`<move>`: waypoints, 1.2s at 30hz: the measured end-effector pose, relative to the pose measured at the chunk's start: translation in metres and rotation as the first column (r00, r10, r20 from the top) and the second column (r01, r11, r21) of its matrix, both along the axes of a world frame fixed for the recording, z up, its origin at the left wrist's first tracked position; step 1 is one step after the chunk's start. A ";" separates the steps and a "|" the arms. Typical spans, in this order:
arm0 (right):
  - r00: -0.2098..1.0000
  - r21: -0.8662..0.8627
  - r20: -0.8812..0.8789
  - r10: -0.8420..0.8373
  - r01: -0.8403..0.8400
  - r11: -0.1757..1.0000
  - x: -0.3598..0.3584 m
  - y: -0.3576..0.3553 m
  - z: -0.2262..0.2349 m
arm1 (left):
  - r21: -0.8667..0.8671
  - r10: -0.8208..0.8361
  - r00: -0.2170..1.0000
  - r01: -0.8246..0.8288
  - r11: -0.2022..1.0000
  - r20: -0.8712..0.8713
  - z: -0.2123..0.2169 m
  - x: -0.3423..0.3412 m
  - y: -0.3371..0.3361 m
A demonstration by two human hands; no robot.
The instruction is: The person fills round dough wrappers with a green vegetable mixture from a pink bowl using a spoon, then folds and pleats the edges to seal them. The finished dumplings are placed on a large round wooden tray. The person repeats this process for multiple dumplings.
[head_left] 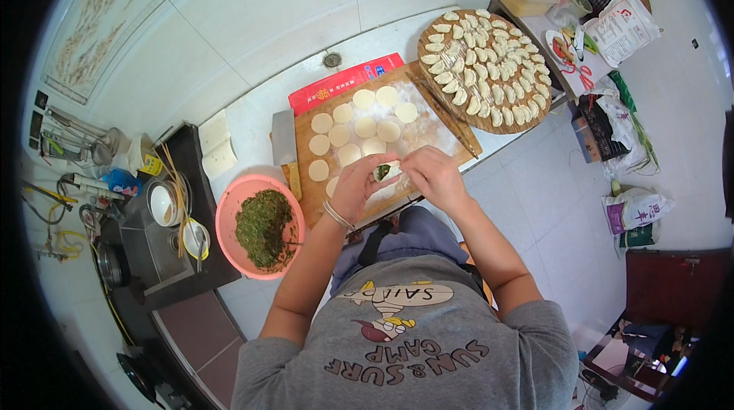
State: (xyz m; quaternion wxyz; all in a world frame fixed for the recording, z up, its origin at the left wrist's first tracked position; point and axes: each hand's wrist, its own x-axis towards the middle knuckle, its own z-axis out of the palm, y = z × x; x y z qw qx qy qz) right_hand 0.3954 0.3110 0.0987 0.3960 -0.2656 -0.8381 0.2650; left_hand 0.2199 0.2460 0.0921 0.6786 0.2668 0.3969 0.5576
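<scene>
Above the near edge of the floured wooden board (436, 123), my left hand (355, 187) cups a dumpling (384, 171), a round of dough folded around green filling that still shows in its opening. The fingers of my right hand (436, 175) are pinched together at the right edge of the same dough. Several flat dough wrappers (367, 127) lie on the board just beyond my hands. To the left, a pink bowl (222, 219) holds a mound of chopped green filling (261, 226), with a utensil handle at its right side.
A cleaver (284, 139) lies at the board's left edge, a thin rolling pin (447, 108) along its right. At the far right, a round wooden tray (428, 32) carries rows of finished dumplings. A sink (164, 257) with bowls and chopsticks is at the left.
</scene>
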 end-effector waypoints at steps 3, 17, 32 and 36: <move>0.999 -0.073 -0.014 -0.042 0.041 0.997 -0.001 -0.002 0.001 | 0.021 -0.007 1.000 0.007 1.000 0.004 0.007 0.002 -0.001; 0.999 0.125 0.041 -0.017 0.011 0.992 0.003 -0.001 0.017 | -0.015 -0.082 0.980 0.081 0.997 -0.183 0.000 0.001 0.004; 0.983 0.132 0.132 0.125 -0.143 0.981 0.001 -0.002 0.026 | 0.037 -0.197 0.886 0.234 0.972 -0.419 -0.013 -0.002 0.011; 0.966 0.081 0.208 0.152 -0.172 0.982 0.006 -0.003 0.024 | -0.032 -0.209 0.946 0.207 0.978 -0.248 -0.006 -0.001 0.010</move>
